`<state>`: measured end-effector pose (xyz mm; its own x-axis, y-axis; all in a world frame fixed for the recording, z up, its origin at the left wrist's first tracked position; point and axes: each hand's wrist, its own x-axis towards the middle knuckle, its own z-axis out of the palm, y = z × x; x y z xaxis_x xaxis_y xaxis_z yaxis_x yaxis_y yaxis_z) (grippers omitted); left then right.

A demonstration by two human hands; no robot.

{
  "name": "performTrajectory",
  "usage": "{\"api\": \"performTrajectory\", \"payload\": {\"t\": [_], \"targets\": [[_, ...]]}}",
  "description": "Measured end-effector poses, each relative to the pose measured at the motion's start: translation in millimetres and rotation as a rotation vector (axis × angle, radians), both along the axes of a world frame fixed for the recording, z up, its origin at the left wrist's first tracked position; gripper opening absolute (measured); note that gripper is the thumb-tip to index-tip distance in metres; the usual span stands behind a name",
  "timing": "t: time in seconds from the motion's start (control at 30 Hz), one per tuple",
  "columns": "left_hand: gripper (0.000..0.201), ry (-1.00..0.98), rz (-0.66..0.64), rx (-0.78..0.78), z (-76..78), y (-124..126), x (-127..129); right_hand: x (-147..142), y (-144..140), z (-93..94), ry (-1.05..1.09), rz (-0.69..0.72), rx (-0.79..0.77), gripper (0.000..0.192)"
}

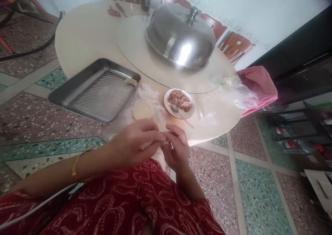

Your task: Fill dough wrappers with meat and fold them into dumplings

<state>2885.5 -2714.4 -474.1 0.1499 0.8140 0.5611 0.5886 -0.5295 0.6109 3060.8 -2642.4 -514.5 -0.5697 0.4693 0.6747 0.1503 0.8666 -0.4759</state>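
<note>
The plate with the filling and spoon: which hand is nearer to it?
The right hand, just below the plate. The left hand is farther, down and to its left.

I am sitting in the dining corner of a home. The round bench (85, 34) in front of me has a turntable disc (135, 48) at its middle, and on it stands a perforated steel food cover (181, 37), the kind used over cooked dishes. Wooden dining chairs (233, 44) are pushed up against the plain white wall (259, 6). The floor (259, 193) is speckled terrazzo in pink and green squares, as in a house. A metal baking tray (75, 89), a small plate of minced filling (178, 103) with a spoon, and red scissors (114, 12) lie about like everyday household cooking things.
</note>
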Motion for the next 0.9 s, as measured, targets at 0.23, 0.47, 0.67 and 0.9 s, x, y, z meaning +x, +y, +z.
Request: {"api": "performTrajectory", "payload": {"t": [0.23,0.47,0.67,0.9], "targets": [[0.018,-0.034,0.102,-0.030,-11.0,-6.2,-0.7,-0.9,-0.7,-1.6,0.111,-0.019,-0.074,0.028],[0.006,-0.056,0.172,-0.078,-16.2,-2.2,-0.3,-3.8,0.0,-4.5,0.149,0.001,-0.086,0.028],[0.007,-0.105,0.182,-0.074,-17.8,2.4,1.7,-7.1,0.7,0.1,0.128,-0.020,-0.179,0.018],[0.006,-0.176,0.204,-0.094,-28.4,7.1,2.2,-10.8,6.8,1.2,0.049,-0.007,-0.345,0.010]]}}
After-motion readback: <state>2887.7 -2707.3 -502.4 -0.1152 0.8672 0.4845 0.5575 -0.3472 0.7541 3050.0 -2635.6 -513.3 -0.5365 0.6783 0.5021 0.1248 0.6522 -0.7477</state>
